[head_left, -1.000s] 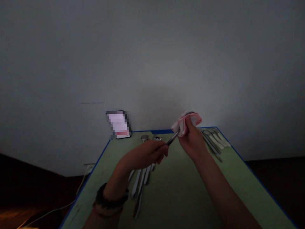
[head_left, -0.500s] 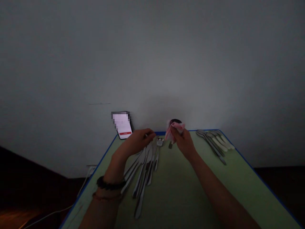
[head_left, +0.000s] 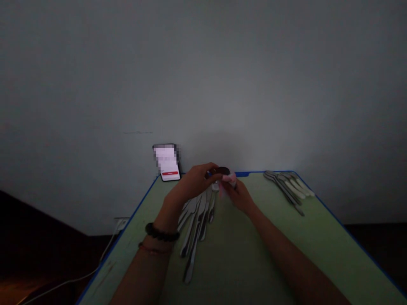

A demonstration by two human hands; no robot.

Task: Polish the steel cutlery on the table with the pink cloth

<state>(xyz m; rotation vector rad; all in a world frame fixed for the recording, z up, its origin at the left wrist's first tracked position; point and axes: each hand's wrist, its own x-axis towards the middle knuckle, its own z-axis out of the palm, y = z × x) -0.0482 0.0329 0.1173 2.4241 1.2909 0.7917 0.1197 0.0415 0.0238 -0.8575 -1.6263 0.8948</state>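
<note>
My right hand (head_left: 240, 195) is closed around a pink-and-white cloth (head_left: 229, 178). Out of the cloth's top sticks a dark, rounded bowl that looks like a spoon (head_left: 224, 170); its handle is hidden. From the left, the thumb and fingers of my left hand (head_left: 200, 180) close on the edge of this bowl. Under and in front of my left hand lie several metal table knives (head_left: 193, 237) in a loose fan. A smaller piece of cutlery (head_left: 212, 209) lies at the right side of that group.
Several dark-handled spoons (head_left: 282, 186) and white-handled pieces of cutlery (head_left: 297, 186) lie at the green table's (head_left: 254, 262) far right corner. A lit phone (head_left: 170, 167) leans against the wall (head_left: 203, 84) at the back left. A white cable (head_left: 108, 250) hangs beside the table's left edge.
My left hand has moved right and its fingers have met the spoon's bowl. My right hand has come left and slightly down with the cloth and spoon. The view has shifted slightly.
</note>
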